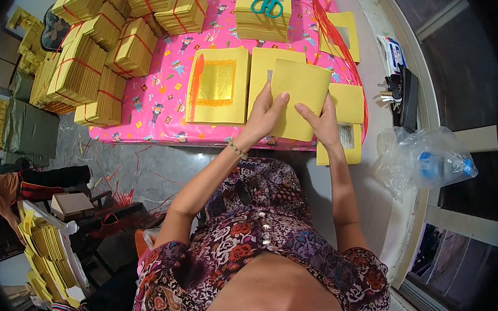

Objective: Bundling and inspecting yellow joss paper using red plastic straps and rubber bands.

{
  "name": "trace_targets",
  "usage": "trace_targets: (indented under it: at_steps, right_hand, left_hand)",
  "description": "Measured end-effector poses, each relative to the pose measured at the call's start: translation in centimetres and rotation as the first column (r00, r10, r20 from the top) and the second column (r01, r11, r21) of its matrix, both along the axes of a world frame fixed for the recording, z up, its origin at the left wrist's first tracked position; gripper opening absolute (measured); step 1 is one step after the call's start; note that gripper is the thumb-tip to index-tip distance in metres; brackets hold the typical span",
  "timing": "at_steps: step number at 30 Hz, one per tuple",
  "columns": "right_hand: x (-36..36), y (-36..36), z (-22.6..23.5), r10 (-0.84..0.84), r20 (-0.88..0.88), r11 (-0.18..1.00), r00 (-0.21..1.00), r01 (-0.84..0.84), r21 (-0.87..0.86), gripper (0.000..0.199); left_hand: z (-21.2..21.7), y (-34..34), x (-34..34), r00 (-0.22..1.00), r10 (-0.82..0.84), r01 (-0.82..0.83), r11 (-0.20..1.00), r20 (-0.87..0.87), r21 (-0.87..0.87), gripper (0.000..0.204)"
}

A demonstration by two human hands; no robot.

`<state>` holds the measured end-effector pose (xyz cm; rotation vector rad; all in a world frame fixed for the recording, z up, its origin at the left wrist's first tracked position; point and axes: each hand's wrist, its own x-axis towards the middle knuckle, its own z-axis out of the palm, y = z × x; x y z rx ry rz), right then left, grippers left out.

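A sheaf of plain yellow paper [303, 88] is held upright and slightly tilted over the table's near edge. My left hand [266, 112] grips its left side, thumb on the face. My right hand [322, 122] clasps its lower right side the same way; fingers behind are hidden. Left of it lies a stack of yellow paper with a gold foil square [216, 82] framed in orange. Partly behind the sheaf sits another yellow stack [278, 54]. Loose yellow sheets with silver squares [349, 137] lie to the right, beside red plastic strips [331, 28].
Teal-handled scissors [267, 7] rest on a tall yellow stack [261, 30] farther back. Yellow bundles tied with red strips [78, 69] crowd the far left of the pink patterned tablecloth [158, 101]. A clear plastic bag [397, 162] with a blue-capped bottle lies by the window at right.
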<state>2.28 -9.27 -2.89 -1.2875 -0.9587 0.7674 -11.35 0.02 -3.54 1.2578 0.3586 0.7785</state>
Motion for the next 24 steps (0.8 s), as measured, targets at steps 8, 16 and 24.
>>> trace_targets:
  at_steps: [8, 16, 24]
  right_hand:
    - [0.1, -0.6, -0.1, 0.013, 0.062, 1.000, 0.998, -0.011, -0.022, 0.049]
    - [-0.6, -0.1, 0.5, -0.170, -0.127, 0.985, 0.977, 0.171, -0.001, 0.021]
    - [1.8, -0.7, -1.5, -0.167, -0.141, 0.986, 0.976, 0.164, -0.033, 0.021]
  left_hand:
    - [-0.6, -0.3, 0.0, 1.000, 0.025, -0.025, 0.998, 0.000, 0.064, 0.041]
    - [-1.5, -0.7, -0.5, 1.000, 0.027, -0.028, 0.998, -0.012, -0.050, 0.039]
    - [-1.5, -0.6, -1.3, 0.995, -0.061, 0.050, 0.988, -0.073, -0.148, 0.038]
